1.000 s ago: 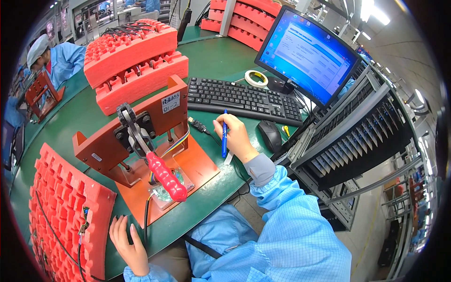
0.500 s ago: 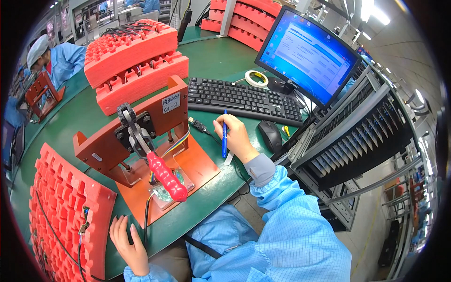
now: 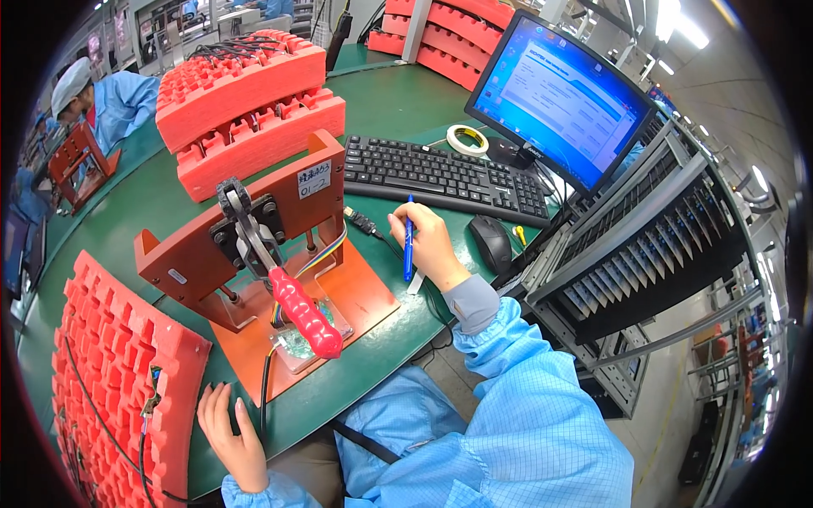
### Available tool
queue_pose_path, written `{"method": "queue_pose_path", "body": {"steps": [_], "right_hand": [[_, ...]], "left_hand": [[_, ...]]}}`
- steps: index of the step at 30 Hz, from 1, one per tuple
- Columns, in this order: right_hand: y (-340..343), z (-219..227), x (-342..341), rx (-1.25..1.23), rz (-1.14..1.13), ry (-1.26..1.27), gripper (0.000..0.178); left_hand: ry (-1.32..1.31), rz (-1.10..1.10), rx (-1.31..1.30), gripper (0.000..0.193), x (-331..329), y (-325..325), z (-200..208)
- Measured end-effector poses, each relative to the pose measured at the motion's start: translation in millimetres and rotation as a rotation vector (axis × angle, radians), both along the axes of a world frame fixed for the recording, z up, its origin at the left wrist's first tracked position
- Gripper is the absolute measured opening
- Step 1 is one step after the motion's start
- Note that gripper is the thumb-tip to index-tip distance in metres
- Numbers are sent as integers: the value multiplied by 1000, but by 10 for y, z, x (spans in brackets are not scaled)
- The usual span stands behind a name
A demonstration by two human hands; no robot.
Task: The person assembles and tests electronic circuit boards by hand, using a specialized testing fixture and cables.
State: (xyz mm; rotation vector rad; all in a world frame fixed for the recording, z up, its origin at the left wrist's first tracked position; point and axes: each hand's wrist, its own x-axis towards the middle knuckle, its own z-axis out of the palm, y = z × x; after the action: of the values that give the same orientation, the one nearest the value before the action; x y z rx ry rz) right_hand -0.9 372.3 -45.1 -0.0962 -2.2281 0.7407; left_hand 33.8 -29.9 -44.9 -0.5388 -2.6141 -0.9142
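Observation:
My right hand (image 3: 430,247) is closed around a blue pen (image 3: 408,245) and rests on the green table, below the black keyboard (image 3: 445,178). A cable with a metal plug (image 3: 362,222) lies just left of that hand. My left hand (image 3: 235,440), fingers apart and holding nothing, lies at the table's near edge beside a red foam tray (image 3: 135,364). Between the hands stands an orange test fixture (image 3: 288,207) with a red-handled toggle clamp (image 3: 303,315). Under the handle, a green circuit board (image 3: 296,345) sits in a clear holder, partly hidden, with a rainbow ribbon cable and a black cable by it.
Stacked red foam trays (image 3: 254,127) with black cables stand behind the fixture. A monitor (image 3: 559,97), a tape roll (image 3: 467,140) and a black mouse (image 3: 489,244) are to the right, next to a rack of boards (image 3: 644,254). Another person (image 3: 118,102) works at the far left.
The whole view has shifted slightly. Both hands keep nearly the same places, the right one still with the pen.

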Motion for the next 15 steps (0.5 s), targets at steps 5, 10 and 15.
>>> {"method": "queue_pose_path", "body": {"steps": [5, 10, 15], "right_hand": [[-45, -85, -139, 14, 17, 69, 11], [7, 108, -4, 187, 12, 116, 18], [-178, 230, 12, 173, 180, 164, 51]], "left_hand": [[47, 31, 38, 21, -26, -104, -23], [176, -9, 175, 15, -76, -2, 89], [292, -21, 297, 17, 129, -121, 174]]}}
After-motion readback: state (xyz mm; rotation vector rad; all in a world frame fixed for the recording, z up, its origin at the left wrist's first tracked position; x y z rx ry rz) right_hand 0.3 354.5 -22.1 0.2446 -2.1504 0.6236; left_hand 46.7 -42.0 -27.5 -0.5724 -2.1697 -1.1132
